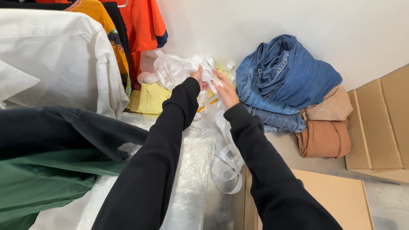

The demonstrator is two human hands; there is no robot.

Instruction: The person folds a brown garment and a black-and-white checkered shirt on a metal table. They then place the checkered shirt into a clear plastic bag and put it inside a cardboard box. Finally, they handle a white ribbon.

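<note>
Both grips are buried in a big tangle of white paper strips [181,68], piled against the wall. The left hand [197,76] is mostly covered by the strips, so it can't really be told whether its fingers are curled shut or spread. The right hand [226,91] looks pinched on a strip that trails down in loops [226,164] toward the near edge. Judging by that, the sorting or untangling of the strips seems to be mid-way: one length is being pulled loose from the heap. The next move probably calls for a gentle, steady draw with the other hand holding the heap down, since the loops look easy to snag.

Going by size around it: a white shirt [51,59] and dark and green garments [47,170] are draped on the left, orange and yellow tops [142,25] are hung behind, and folded blue jeans [285,76] are stacked over tan clothes [326,138] on the right. Flattened cardboard [375,127] is lying beyond that. A clear plastic bag [191,170] is spread under the arms, and yellow notes [149,100] are tucked beside the heap.

Fingertips are hidden by paper, the hangers are cut off at the top, and what's under the plastic can't be made out.
</note>
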